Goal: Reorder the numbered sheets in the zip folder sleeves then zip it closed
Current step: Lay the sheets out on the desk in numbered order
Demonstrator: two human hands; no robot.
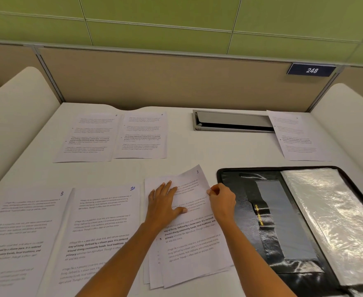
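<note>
**Sheet 3 pinched on loose stack beside open zip folder**

Left hand (165, 202) lies flat, fingers spread, pressing sheet 3 (197, 243), the top of a fanned stack (154, 269) of thin white printed paper. Right hand (222, 202) pinches that sheet's right edge. Just right, the glossy black zip folder (247, 202) lies open, its crinkly clear sleeves (326, 221) shiny. Sheets 8 (26, 221) and 10 (103, 221) lie flat on the left of the smooth white desk (176, 161).

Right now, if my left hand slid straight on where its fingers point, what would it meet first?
Left hand leaves the stack onto bare table, probably between sheet 4 and the cable tray.
</note>
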